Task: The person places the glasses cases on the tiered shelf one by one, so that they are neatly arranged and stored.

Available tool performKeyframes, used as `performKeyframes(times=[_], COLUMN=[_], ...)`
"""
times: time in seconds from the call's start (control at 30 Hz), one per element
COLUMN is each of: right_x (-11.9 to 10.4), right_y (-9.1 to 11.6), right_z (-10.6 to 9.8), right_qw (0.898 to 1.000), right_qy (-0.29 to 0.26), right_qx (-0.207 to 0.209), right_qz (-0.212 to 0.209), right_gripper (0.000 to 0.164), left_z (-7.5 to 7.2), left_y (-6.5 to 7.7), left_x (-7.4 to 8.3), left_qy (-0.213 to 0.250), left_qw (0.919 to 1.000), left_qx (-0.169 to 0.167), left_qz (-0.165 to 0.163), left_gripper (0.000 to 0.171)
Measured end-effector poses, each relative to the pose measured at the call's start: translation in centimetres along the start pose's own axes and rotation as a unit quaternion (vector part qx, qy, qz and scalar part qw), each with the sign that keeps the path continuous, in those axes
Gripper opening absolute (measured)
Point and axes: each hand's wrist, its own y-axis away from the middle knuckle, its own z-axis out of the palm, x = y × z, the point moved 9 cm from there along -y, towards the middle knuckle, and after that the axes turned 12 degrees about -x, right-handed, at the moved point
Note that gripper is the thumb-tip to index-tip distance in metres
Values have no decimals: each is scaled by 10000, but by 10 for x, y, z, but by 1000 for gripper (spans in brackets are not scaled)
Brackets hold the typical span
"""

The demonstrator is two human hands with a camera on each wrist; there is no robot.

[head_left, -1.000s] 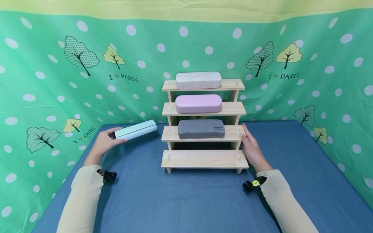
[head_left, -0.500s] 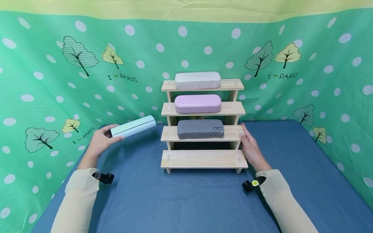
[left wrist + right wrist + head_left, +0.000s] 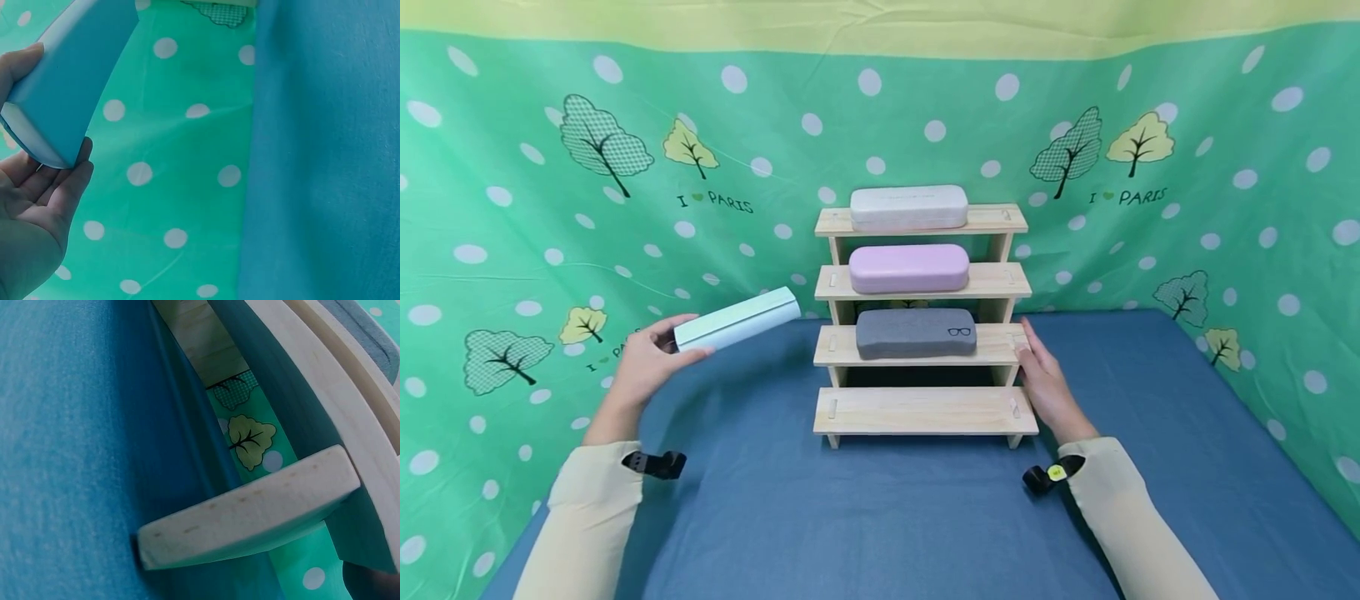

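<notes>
My left hand [image 3: 646, 358] grips one end of a light blue, triangular folding glasses case [image 3: 737, 321], thumb on one side and fingers on the other. The case is raised above the table and tilted, its far end higher. In the left wrist view the triangular end of the case [image 3: 75, 81] shows between thumb and fingers. My right hand [image 3: 1051, 383] holds the right end of a four-tier wooden stand [image 3: 925, 412] at its second-lowest step. Only a dark bit of that hand [image 3: 369, 584] appears in the right wrist view, beside the stand's side.
On the stand's upper steps lie a white glasses case [image 3: 910, 208], a purple glasses case [image 3: 910, 269] and a grey glasses case [image 3: 916, 333] with a spectacles print. A blue cloth [image 3: 880, 517] covers the table. Behind hangs a green dotted curtain [image 3: 775, 108].
My left hand has lifted the light blue case higher and drawn it slightly left, tilting it more. The right hand keeps its place at the stand.
</notes>
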Motion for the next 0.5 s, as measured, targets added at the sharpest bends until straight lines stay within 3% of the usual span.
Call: performKeyframes(times=[0.37,0.5], right_x=[3,3], right_y=[0,0], right_z=[-1,-2], right_qw=[10000,10000], right_qy=[64,52], right_qx=[37,43], right_qz=[26,20], right_gripper=[57,57], left_z=[1,7], left_y=[11,14], left_x=[33,48], left_qy=[243,454], left_qw=[9990,9971], left_qx=[-33,-186], left_qz=[377,575], left_gripper=[52,52])
